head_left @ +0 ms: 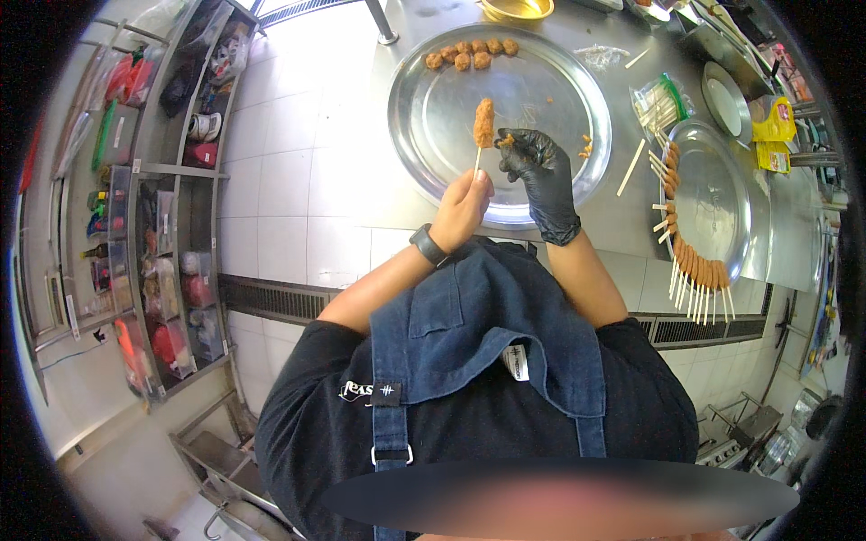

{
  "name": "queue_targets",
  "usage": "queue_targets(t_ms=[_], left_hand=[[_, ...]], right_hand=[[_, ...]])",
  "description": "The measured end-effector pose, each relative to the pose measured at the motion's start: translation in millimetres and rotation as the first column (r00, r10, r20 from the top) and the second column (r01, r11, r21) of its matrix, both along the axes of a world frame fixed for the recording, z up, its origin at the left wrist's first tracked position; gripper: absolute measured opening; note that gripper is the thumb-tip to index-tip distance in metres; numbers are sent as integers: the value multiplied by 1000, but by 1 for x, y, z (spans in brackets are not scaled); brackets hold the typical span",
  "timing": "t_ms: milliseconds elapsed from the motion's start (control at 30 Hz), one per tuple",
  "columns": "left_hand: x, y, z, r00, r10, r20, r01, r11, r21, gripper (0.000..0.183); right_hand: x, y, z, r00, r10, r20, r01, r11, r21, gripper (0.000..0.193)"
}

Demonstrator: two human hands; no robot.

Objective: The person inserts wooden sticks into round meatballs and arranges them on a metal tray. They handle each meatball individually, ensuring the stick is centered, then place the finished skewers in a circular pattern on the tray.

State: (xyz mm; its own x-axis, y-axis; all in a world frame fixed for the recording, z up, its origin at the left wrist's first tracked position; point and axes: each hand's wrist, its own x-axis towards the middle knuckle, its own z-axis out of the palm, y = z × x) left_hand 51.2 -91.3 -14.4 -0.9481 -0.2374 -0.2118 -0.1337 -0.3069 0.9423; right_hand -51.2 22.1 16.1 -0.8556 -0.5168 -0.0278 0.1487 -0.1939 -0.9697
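Observation:
My bare left hand [462,209], with a watch on its wrist, pinches the lower end of a wooden stick. A kebab of orange-brown minced mixture [484,122] is moulded round the stick's upper part, held upright over a large round metal tray [428,126]. My right hand [546,176], in a black glove, is just right of the kebab, fingers curled together. At its fingertips shows a small bit of the same mixture [507,142]. Several balls of the mixture [463,62] sit in rows at the tray's far side. Crumbs lie near its right rim.
Right of the round tray, an oval metal tray [722,189] carries several finished kebabs [699,264] along its edge, sticks pointing outward. A bag of wooden sticks [663,104] and a loose stick [631,168] lie between the trays. A yellow bowl [516,9] stands behind.

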Motion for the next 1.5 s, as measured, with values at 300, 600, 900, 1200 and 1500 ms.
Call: queue_targets(t_ms=[300, 600, 900, 1200, 1500], left_hand=[[0, 1, -11, 1000, -2, -12, 2, 1000, 13, 38], [-5, 3, -11, 999, -43, 0, 43, 999, 33, 38], [-14, 4, -7, 998, -66, 26, 65, 997, 35, 38], [-20, 9, -10, 993, -120, 9, 119, 990, 69, 37], [-32, 13, -7, 984, -175, 28, 171, 979, 110, 36]], right_hand=[[-1, 2, -4, 1000, 8, 26, -7, 1000, -21, 24], [-12, 9, -12, 995, -5, 102, 15, 995, -99, 16], [-16, 19, -10, 989, -14, 149, 30, 994, -107, 20], [-21, 25, -11, 988, -102, 118, 117, 985, -127, 17], [-32, 38, -10, 969, -127, 212, 167, 969, -182, 13]])
